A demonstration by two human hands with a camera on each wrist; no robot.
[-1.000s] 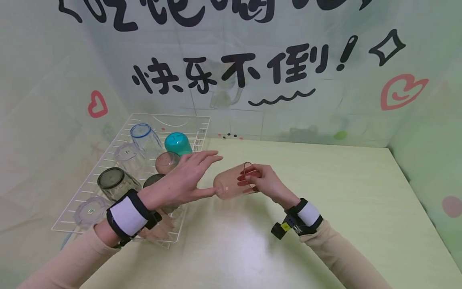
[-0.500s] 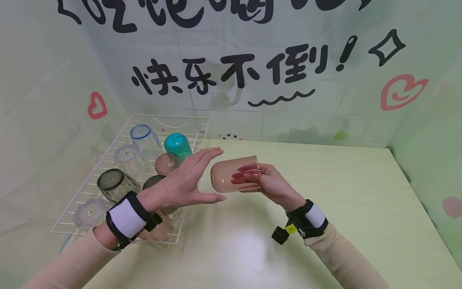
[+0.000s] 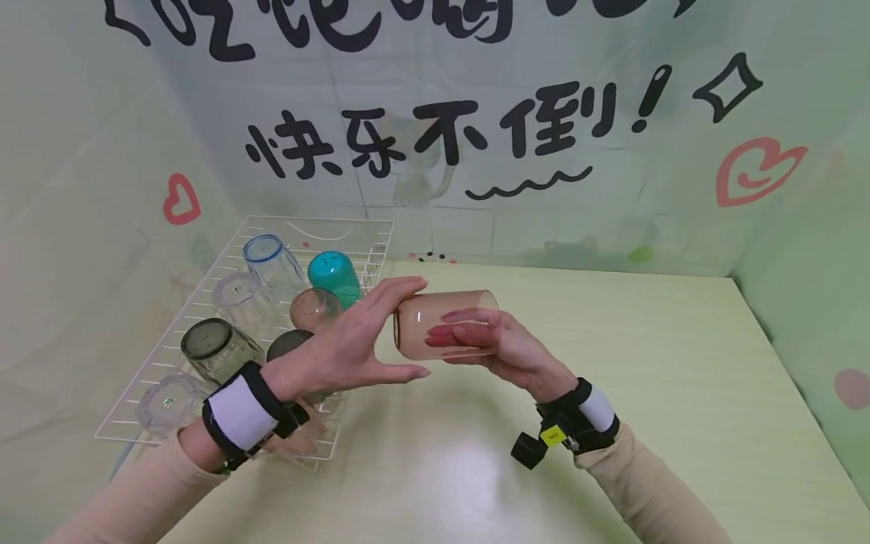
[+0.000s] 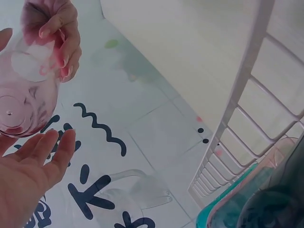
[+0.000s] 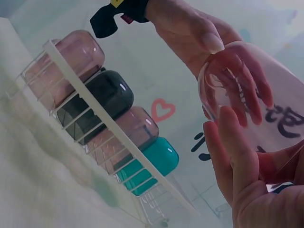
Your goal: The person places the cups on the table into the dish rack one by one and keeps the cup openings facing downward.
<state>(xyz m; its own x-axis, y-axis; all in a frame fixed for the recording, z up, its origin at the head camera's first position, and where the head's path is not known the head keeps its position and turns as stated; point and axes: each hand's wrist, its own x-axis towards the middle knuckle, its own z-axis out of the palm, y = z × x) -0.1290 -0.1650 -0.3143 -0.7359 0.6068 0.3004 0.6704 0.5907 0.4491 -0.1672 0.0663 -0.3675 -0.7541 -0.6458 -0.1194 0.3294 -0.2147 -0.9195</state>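
Note:
In the head view a clear pink plastic cup (image 3: 412, 326) lies sideways in the air, base to the left and mouth to the right. My right hand (image 3: 519, 349) grips it at the mouth end, with fingers showing through the clear wall. Around the base, my left hand (image 3: 343, 349) holds its thumb and fingers spread apart, fingertips close by the cup. The left wrist view shows the cup's round base (image 4: 14, 114) between both hands. From the right wrist, the left thumb (image 5: 212, 43) appears right at the base edge.
A white wire rack (image 3: 331, 453) at the left holds several upside-down cups, among them a teal cup (image 3: 333, 276), a dark grey cup (image 3: 208, 338) and a blue-rimmed clear one (image 3: 263, 248). My left forearm crosses over its front. A pale table (image 3: 632, 393) extends to the right.
The cup has come up from a tilt to nearly level, and its mouth has turned away from view. My right fingers now show further along it. The left hand stays spread near the base.

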